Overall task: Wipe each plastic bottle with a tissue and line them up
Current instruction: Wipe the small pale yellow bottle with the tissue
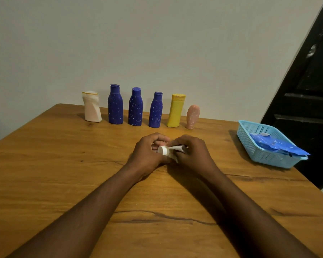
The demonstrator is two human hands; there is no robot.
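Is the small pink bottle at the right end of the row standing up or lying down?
Standing up. The pink bottle rests on its narrow end on the table, rounded end up, beside the yellow bottle.

The table (63, 164) is smooth grained wood with dark cracks; the bottles (115, 107) are matt plastic, and the basket (257, 146) is perforated plastic.

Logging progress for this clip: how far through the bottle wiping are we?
Done: six bottles stand in a row along the table's far edge. In hand: left hand holds a small white-capped bottle while right hand rubs it with tissue. Left: place it in line; the basket contents are unclear.
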